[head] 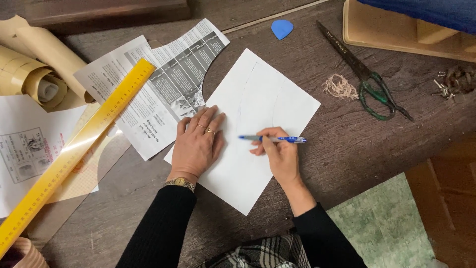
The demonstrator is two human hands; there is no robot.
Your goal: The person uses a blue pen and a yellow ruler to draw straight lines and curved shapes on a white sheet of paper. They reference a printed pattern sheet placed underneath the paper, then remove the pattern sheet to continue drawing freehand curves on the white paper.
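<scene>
A white sheet of paper (258, 94) with faint curved pencil lines lies tilted on the dark wooden floor. My left hand (197, 144) rests flat on the sheet's left edge, fingers apart, wearing rings and a gold watch. My right hand (280, 151) holds a blue pen (273, 139) lying almost level, its tip pointing left over the sheet's middle. A printed grey sheet (168, 84) with a curved cut-out lies just left of the white paper, partly under it.
A long yellow ruler (74, 151) runs diagonally at left over printed papers. Rolled brown paper (34, 69) lies far left. Green-handled scissors (369, 82), a blue chalk piece (281, 28), a thread tuft (340, 87), small metal bits (453, 82) and a wooden box (396, 30) sit at the top right.
</scene>
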